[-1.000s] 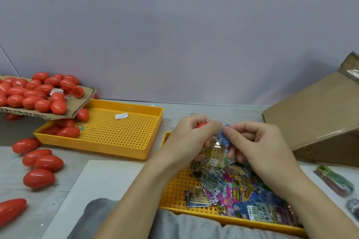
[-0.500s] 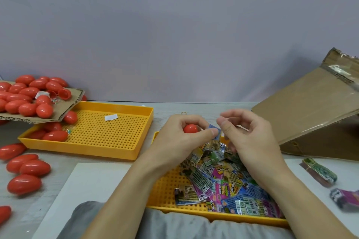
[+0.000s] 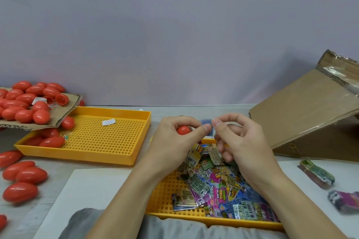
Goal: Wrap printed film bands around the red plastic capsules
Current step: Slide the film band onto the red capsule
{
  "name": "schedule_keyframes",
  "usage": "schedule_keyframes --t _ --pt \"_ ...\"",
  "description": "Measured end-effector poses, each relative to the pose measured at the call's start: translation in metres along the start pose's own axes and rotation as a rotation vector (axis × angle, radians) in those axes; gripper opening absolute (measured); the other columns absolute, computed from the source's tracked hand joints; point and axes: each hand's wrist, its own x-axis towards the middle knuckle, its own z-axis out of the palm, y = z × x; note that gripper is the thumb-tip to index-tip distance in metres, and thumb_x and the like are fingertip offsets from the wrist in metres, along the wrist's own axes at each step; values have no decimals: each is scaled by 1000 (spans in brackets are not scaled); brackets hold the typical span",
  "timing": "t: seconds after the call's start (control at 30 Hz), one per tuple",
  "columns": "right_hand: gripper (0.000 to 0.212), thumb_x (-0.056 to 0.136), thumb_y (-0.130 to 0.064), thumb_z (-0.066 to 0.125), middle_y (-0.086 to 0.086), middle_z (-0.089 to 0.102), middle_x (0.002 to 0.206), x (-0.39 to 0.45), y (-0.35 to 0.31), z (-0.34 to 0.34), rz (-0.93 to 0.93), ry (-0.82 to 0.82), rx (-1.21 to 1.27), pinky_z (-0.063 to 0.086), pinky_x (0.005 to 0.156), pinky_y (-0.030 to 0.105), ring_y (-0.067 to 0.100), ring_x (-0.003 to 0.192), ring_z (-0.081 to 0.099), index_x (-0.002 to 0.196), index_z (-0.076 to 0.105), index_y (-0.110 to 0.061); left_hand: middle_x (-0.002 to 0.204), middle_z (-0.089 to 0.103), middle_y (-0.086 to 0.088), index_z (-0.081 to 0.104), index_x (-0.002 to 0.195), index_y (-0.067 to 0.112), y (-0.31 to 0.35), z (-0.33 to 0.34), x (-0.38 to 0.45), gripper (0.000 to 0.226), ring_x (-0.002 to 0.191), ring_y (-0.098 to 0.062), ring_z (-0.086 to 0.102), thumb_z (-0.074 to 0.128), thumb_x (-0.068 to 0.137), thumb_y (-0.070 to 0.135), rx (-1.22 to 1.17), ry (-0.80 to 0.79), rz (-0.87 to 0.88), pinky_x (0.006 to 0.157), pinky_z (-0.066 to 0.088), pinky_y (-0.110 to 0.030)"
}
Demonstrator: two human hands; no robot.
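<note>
Gripping a red capsule (image 3: 183,130), the left hand (image 3: 174,141) has lifted it clear; the right hand (image 3: 240,141) now pinches a blue band (image 3: 206,123) just beside it, ready for wrapping.

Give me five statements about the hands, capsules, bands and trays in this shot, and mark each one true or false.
1. The left hand grips a red capsule. True.
2. The right hand rests flat on the table. False: it is raised over the near tray, its fingers pinching a blue film band.
3. The pile of printed film bands lies in the near yellow tray. True.
4. The far yellow tray is full of film bands. False: it holds a few red capsules at its left end and a small white slip.
5. A heap of red capsules sits on a piece of cardboard at the left. True.
</note>
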Motion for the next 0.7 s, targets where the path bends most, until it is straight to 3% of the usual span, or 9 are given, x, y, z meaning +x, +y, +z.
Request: schedule_keyframes --t 0.17,0.33,0.43,0.5,0.6,0.7 --pt "31 78 -46 67 8 57 61 0 1 0 83 -80 31 36 41 20 18 51 45 77 72 -15 65 64 -9 75 73 20 0 0 0 17 55 -13 53 73 86 30 59 79 70 53 46 -19" --pt "29 81 -40 66 12 45 71 0 -3 0 165 -153 163 32 41 19 11 55 40 69 73 -16 55 56 15 73 72 30 -3 3 -1 15 51 -2 47 74 87 26 197 -29 152 52 35 -15" --pt "26 78 -39 67 -1 50 61 -1 -7 -2 165 -151 198 28 41 17 5 54 38 63 73 -18 58 59 3 69 75 42 -3 4 -3 18 49 -12 47 72 88 32 321 -105 194 47 36 -22" --pt "21 78 -35 67 -11 52 55 -1 -7 -3 162 -145 217 27 41 16 4 52 36 69 77 -19 61 58 -7 71 81 40 -4 4 -4 9 53 -21 51 72 88 35 353 -106 194 50 40 -30" --pt "15 84 -25 67 -9 49 59 1 -3 -5 149 -101 176 25 43 19 10 56 28 83 79 -16 56 52 -6 74 97 41 -6 3 -2 17 50 -20 52 69 90 27 253 -52 97 50 42 -32" --pt "15 92 -22 64 -11 51 60 0 -2 -3 106 -117 48 30 44 17 6 52 34 89 79 -21 50 42 6 77 103 36 -3 1 -1 28 44 -8 37 61 89 17 -51 -39 -37 45 34 -23"
